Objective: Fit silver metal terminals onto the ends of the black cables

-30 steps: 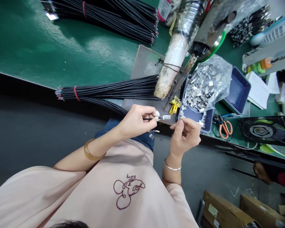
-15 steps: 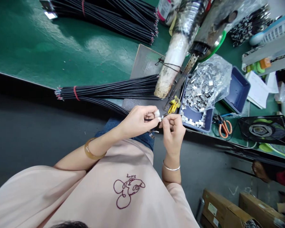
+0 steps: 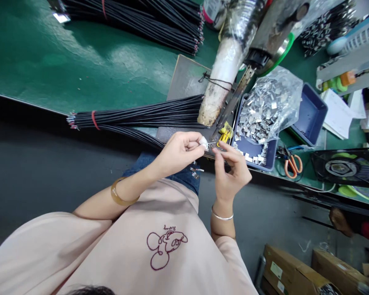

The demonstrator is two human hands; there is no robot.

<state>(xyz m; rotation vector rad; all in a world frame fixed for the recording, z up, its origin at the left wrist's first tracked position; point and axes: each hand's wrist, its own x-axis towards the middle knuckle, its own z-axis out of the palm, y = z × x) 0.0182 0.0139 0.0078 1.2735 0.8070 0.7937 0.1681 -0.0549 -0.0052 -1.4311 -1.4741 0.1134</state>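
My left hand is closed in a pinch on the end of a black cable, with white tape on the fingertips. My right hand is just to its right, thumb and forefinger pinched on a small metal terminal at the cable's tip, the other fingers spread. Both hands hover at the front edge of the green bench, over a grey plate. A tied bundle of black cables lies just behind my left hand.
A blue tray holds a clear bag of metal terminals. A wrapped machine arm leans over the plate. Orange scissors, a small fan, more cable bundles and cardboard boxes lie around.
My right hand came in from the tray to meet the left hand at the cable tip, then opened its outer fingers while keeping the pinch. The left hand stayed nearly still.
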